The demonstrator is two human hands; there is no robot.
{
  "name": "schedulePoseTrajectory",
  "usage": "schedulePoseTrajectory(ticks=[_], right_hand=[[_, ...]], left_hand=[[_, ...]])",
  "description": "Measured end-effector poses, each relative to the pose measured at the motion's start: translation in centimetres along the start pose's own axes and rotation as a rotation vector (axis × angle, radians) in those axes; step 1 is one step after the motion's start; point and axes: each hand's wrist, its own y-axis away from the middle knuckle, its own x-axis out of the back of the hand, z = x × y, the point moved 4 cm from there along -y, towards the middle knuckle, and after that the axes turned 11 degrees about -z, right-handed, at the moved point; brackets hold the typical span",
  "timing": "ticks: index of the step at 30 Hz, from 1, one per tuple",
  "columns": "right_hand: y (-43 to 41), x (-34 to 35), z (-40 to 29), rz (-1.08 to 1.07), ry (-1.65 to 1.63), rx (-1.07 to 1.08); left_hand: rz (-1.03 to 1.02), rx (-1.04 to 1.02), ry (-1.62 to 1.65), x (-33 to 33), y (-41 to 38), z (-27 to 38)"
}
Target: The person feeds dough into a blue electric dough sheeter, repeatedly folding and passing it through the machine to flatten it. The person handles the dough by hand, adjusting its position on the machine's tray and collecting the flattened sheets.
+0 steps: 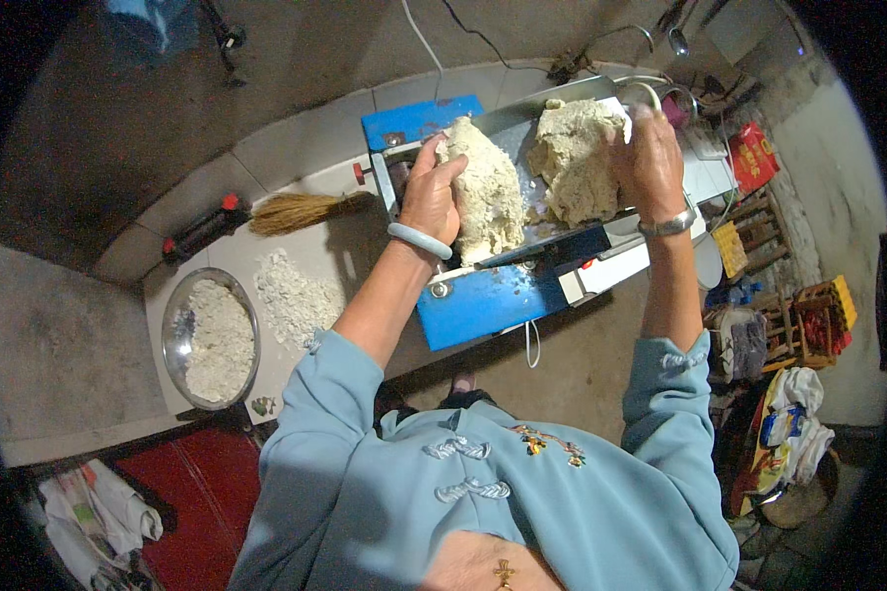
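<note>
My left hand (pixel 429 193) grips a rough, pale lump of dough (pixel 489 196) at the left end of a blue-sided dough sheeting machine (pixel 491 299), my thumb lying over the dough's upper left. A second craggy dough lump (pixel 578 159) rests on the machine's metal tray (pixel 526 164). Against that lump's right side is my right hand (pixel 654 166), fingers pointing away from me; how far they close on the dough is hidden. To the left, a steel bowl (pixel 171 347) contains crumbly, floury dough (pixel 220 341).
Loose flour (pixel 296 299) lies on the white tabletop (pixel 266 377) beside the bowl. Behind it are a straw brush (pixel 303 212) and a dark cylinder with red ends (pixel 205 229). A white cord (pixel 534 346) hangs below the machine. Wooden racks and bags (pixel 791 414) crowd the right side.
</note>
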Motion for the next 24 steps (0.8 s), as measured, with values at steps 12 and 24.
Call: schedulePoseTrajectory(ticks=[12, 24], right_hand=[[1.5, -5.4, -9.6, -0.777, -0.911, -0.302], [2.0, -9.7, -9.8, -0.926, -0.257, -0.088]], left_hand=[[0.011, -0.064, -0.443, -0.2, 0.6, 3.7], [-0.049, -0.328, -1.817, 0.2, 2.5, 5.3]])
